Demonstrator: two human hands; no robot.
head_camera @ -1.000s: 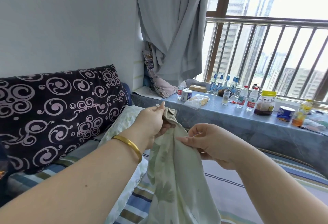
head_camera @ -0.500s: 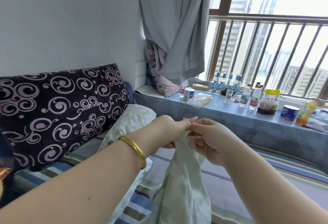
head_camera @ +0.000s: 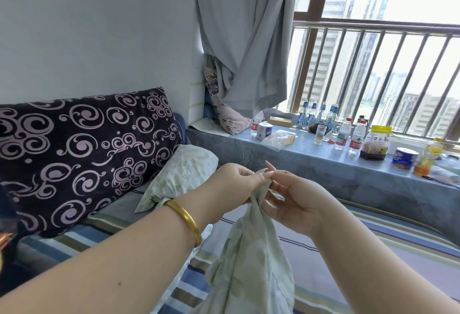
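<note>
A pale green leaf-print cloth (head_camera: pixel 249 264), like a pillowcase, hangs down in front of me over the striped bed. My left hand (head_camera: pixel 234 184), with a gold bangle on its wrist, pinches the cloth's top edge. My right hand (head_camera: pixel 293 201) meets it from the right, with thumb and fingers pinching the same top edge. The two hands touch at the fingertips. A pillow (head_camera: pixel 181 172) in matching green print lies on the bed behind my left hand.
A dark cushion with pale swirls (head_camera: pixel 82 149) leans on the wall at left. The striped sheet (head_camera: pixel 373 246) covers the bed. A blue-grey window ledge (head_camera: pixel 311 162) holds several bottles, a glass, jars and tissue rolls. A grey curtain (head_camera: pixel 244 40) hangs above.
My hands came together: the right hand moved up to the cloth's top edge beside the left. The cloth now hangs lower and narrower from that single point.
</note>
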